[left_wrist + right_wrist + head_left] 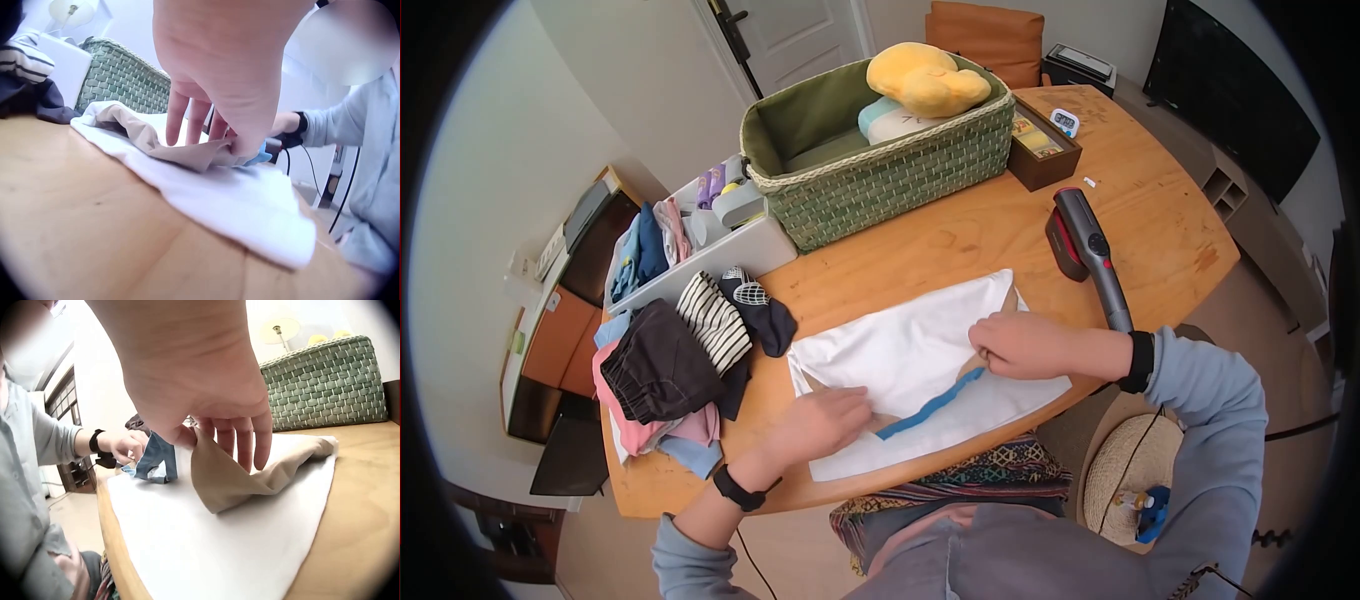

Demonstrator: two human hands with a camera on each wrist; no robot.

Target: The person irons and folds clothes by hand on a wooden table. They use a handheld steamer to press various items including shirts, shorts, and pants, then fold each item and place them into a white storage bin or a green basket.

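A white cloth (900,340) with tan parts (231,478) and a blue strip (930,405) lies on the wooden table, its near part folded up and back. My left hand (825,425) pinches the tan fabric (187,155) at the left end of this fold, with thumb and fingers on either side of it. At the right end my right hand (1035,345) pinches the raised tan edge between thumb and fingers. The blue strip runs between the two hands. A white layer (250,206) lies spread flat beneath the fold.
Behind the cloth stands a green woven basket (890,190) with plush toys (925,80). A handheld steamer-like device (1090,245) lies at the right. To the left are piled clothes (665,365) and a white bin (710,270). A brown box (1040,150) sits beside the basket.
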